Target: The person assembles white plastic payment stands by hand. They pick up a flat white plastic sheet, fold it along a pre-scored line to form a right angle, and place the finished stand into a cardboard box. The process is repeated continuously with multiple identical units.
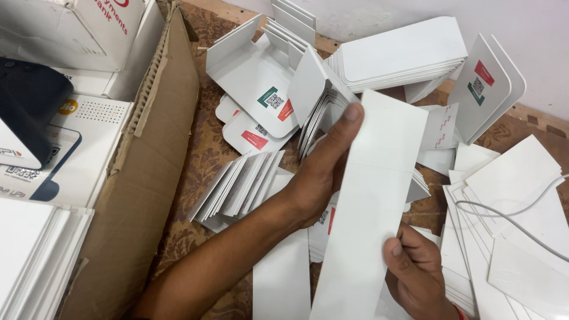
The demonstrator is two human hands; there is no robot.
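Observation:
I hold a long white card strip upright in front of me, blank side up, with faint fold lines across it. My left hand grips its left edge near the top, thumb pressed on the face. My right hand pinches the lower right edge, thumb on the front. Beneath the strip lie fanned stacks of folded white cards on a brown patterned surface.
A brown cardboard carton stands at the left with white boxes and a dark device inside. More card stacks and cards with red and green labels lie at the back. A white cable crosses flat sheets at the right.

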